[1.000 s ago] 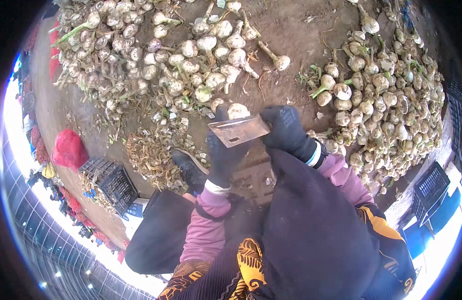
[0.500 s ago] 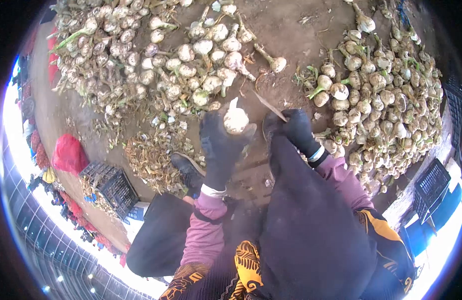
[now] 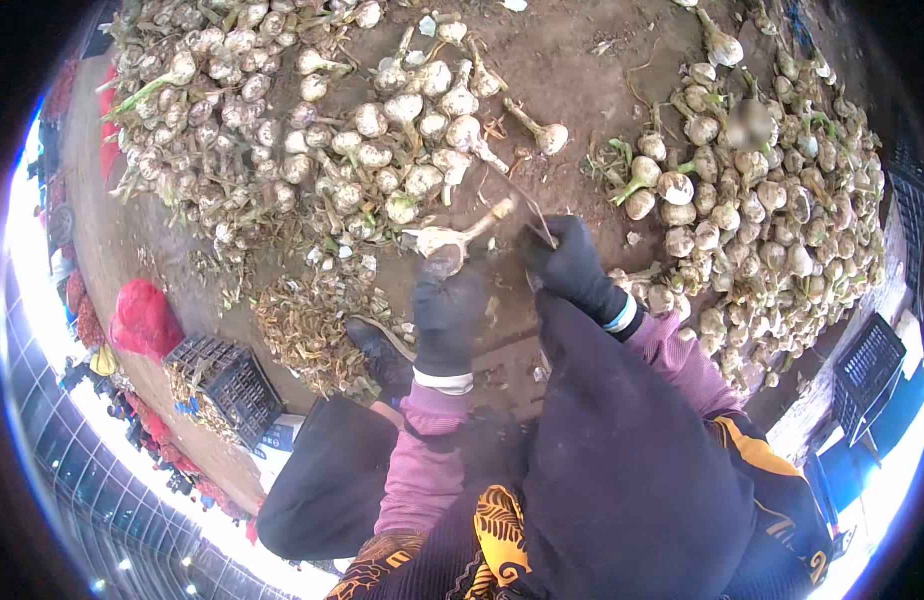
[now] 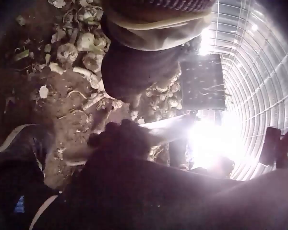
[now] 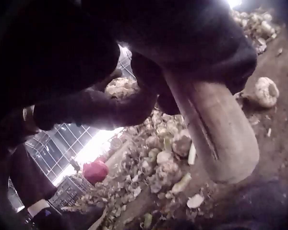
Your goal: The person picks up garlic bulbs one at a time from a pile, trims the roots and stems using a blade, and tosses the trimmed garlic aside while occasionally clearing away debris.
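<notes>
Left hand [image 3: 448, 318]: dark-gloved; grips garlic bulb [image 3: 438, 242] at the finger end; pink-purple sleeve [image 3: 422, 485] behind a white wristband.
Right hand [image 3: 579, 264]: dark-gloved; grips knife [image 3: 539, 222] by its wooden handle [image 5: 225, 139], grooved lengthwise in the right wrist view; banded white and pale blue at the wrist.
Hands: apart from each other; clamped on garlic bulb at left and on knife at right.
Garlic bulb: in left hand, with long stem attached, slanting up and rightward; partly covered by dark fingers in the right wrist view.
Knife: seen nearly edge-on from above, angled away from right hand; near the stem's end; cannot tell whether touching.
Left heap [image 3: 342, 145]: garlic, many with stems on, spread over brown ground [image 3: 572, 70].
Single stemmed bulb [image 3: 551, 138]: on bare ground, just right of left heap.
Right heap [image 3: 782, 215]: garlic, densely piled, mostly short-stemmed.
Husk pile [image 3: 307, 325]: dry, tan, beside dark shoe [image 3: 377, 355].
Far left: black crate [image 3: 244, 392] holding scraps; red sack [image 3: 147, 322] next to it.
Far right: another black crate [image 3: 868, 358], tilted.
Left wrist view: dark and glare-struck; cannot tell garlic bulb's outline there.
</notes>
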Action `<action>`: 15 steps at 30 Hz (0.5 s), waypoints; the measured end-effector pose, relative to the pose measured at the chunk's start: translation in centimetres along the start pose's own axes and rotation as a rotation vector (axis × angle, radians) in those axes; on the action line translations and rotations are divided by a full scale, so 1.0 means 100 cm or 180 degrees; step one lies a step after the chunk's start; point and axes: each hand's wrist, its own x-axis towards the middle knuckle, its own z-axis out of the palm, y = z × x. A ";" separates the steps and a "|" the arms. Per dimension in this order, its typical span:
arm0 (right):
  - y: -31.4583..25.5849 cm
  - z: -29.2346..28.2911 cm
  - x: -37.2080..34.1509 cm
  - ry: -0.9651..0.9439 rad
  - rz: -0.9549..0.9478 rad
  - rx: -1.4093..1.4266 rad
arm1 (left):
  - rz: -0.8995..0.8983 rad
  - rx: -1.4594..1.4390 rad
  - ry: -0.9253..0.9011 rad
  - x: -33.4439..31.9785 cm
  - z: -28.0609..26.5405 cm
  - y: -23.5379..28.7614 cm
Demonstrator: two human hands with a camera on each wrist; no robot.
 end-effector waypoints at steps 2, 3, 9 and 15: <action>0.000 -0.002 0.003 -0.0314 0.0045 -0.0189 | -0.0814 -0.1953 -0.0023 -0.005 -0.003 0.000; 0.017 -0.003 0.011 -0.0718 0.0315 -0.0478 | -0.0477 -0.1095 -0.0269 -0.007 -0.001 -0.002; 0.122 -0.004 -0.018 -0.0462 0.1093 0.0011 | -0.0095 -0.0289 -0.0176 -0.002 0.013 0.010; 0.131 -0.026 -0.023 -0.0422 0.1174 0.2365 | -0.0802 0.1723 -0.2076 -0.016 0.129 -0.015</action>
